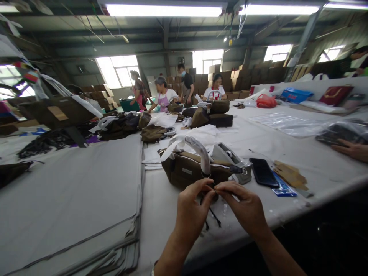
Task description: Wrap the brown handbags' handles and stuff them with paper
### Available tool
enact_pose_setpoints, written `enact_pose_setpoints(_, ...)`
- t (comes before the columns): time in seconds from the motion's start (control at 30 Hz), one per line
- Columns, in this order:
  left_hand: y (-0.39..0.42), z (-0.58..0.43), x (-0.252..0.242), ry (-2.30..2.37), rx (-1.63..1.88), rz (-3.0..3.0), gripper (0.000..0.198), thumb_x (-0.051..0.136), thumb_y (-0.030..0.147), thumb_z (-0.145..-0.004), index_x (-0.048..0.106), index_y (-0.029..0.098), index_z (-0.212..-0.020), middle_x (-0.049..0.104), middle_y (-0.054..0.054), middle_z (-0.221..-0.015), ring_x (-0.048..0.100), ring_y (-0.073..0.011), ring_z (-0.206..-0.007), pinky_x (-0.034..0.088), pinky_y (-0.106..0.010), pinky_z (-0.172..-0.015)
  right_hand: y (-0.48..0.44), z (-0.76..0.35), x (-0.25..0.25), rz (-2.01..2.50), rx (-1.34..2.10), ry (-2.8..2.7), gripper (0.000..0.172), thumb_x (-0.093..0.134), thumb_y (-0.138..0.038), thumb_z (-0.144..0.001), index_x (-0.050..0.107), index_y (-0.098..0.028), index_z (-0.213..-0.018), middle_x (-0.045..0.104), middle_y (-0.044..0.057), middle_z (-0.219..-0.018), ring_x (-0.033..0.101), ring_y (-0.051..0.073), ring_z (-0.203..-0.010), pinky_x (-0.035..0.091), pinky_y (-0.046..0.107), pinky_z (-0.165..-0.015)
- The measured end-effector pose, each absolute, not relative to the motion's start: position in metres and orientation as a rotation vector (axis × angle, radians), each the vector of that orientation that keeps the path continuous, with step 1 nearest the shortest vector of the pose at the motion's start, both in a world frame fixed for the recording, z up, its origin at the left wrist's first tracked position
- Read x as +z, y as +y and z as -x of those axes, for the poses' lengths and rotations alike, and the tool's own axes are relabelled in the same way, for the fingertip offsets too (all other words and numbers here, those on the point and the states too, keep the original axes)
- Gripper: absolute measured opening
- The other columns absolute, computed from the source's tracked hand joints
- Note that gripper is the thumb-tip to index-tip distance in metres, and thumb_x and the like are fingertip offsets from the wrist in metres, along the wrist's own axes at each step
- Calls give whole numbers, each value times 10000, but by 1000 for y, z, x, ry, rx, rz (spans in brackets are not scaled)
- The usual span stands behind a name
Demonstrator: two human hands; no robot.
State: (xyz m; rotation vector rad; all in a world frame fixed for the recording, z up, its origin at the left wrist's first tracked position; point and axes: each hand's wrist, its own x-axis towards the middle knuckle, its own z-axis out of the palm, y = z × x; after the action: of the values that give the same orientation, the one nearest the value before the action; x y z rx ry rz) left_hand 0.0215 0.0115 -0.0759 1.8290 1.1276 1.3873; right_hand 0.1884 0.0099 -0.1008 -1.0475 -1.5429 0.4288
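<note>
An olive-brown handbag [175, 168] with a silver zip and a small metal label stands on the white table in front of me. Its handle [201, 151] is wrapped in clear plastic. At the bag's near side, below the handle ring, my left hand [195, 199] and my right hand [241, 203] meet, each closed in a pinch. What lies between the fingertips is too small to name. Black cords [214, 218] with knotted ends hang down beneath the hands. Part of the bag's front is hidden behind my fingers.
Right of the bag lie a black phone [263, 172], a blue packet [283, 188] and brown paper [291, 174]. A grey tape dispenser [227, 153] stands behind it. Stacked grey sheets [71, 191] cover the left. Another person's hand [352, 149] rests on a plastic-wrapped item. More bags [155, 132] lie farther back.
</note>
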Motion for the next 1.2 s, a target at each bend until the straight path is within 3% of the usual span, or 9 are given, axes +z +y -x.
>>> enact_pose_setpoints(0.3, 13, -27, -83, 1087, 1493, -1782, 267, 704, 52, -814, 712, 233, -1009, 734, 39, -857, 691, -101, -814, 510, -184, -813, 15, -190, -96, 1013, 622, -1565, 49, 720, -301, -878, 760, -295, -851, 729, -45, -835, 678, 115, -805, 526, 189, -761)
enact_pose_setpoints(0.47, 17, -21, -86, 1047, 1412, -1752, 150, 714, 172, -855, 720, 232, -993, 752, 19, -894, 704, -131, -854, 529, -212, -822, 13, -192, -110, 1083, 554, -1531, 95, 706, -341, -888, 769, -307, -951, 744, -18, -963, 688, 152, -926, 543, 235, -854)
enact_pose_setpoints(0.6, 43, 14, -99, 1283, 1573, -1679, 257, 617, 378, -940, 694, 249, -1148, 713, -42, -1192, 645, -199, -1143, 479, -311, -1025, 8, -202, -132, 1271, 362, -1227, 243, 689, -419, -882, 720, -269, -1071, 720, 39, -1108, 677, 213, -1042, 543, 344, -968)
enact_pose_setpoints(0.7, 82, 45, -113, 1524, 1733, -1447, 494, 562, 439, -957, 531, 202, -1388, 517, -122, -1481, 476, -262, -1374, 382, -407, -1146, 14, -204, -153, 1264, 511, -1098, 469, 693, -490, -853, 603, -242, -1239, 657, 99, -1259, 660, 251, -1121, 564, 392, -961)
enact_pose_setpoints(0.8, 115, 59, -119, 1524, 1614, -1368, 668, 559, 485, -952, 364, 179, -1513, 467, -160, -1526, 456, -274, -1405, 394, -428, -1142, 27, -197, -168, 1255, 693, -1166, 830, 669, -551, -845, 309, -238, -1524, 452, 159, -1519, 525, 293, -1335, 476, 482, -1085)
enact_pose_setpoints(0.87, 119, 57, -115, 1464, 1535, -1374, 638, 546, 501, -958, 398, 196, -1498, 558, -134, -1455, 545, -243, -1331, 444, -384, -1102, 35, -191, -170, 1370, 709, -1199, 939, 664, -596, -825, 242, -199, -1563, 458, 187, -1511, 486, 334, -1369, 399, 564, -1129)
enact_pose_setpoints(1.0, 80, 51, -103, 1450, 1492, -1396, 586, 601, 519, -918, 527, 202, -1404, 622, -107, -1377, 606, -245, -1243, 500, -344, -1024, 42, -190, -151, 1410, 594, -1197, 777, 640, -615, -833, 475, -168, -1446, 649, 168, -1305, 567, 362, -1278, 410, 588, -1103)
enact_pose_setpoints(1.1, 31, 60, -105, 1646, 1506, -1326, 682, 659, 584, -843, 514, 241, -1414, 594, -100, -1394, 629, -283, -1181, 524, -375, -965, 39, -191, -131, 1275, 623, -1281, 601, 579, -571, -903, 564, -187, -1364, 671, 138, -1283, 611, 321, -1222, 483, 488, -1055)
enact_pose_setpoints(1.2, -6, 80, -117, 1926, 1478, -1110, 769, 689, 650, -760, 508, 280, -1410, 636, -85, -1322, 675, -314, -1071, 529, -434, -933, 38, -187, -125, 1194, 750, -1442, 536, 566, -550, -922, 591, -201, -1328, 657, 115, -1316, 601, 304, -1238, 488, 447, -1053)
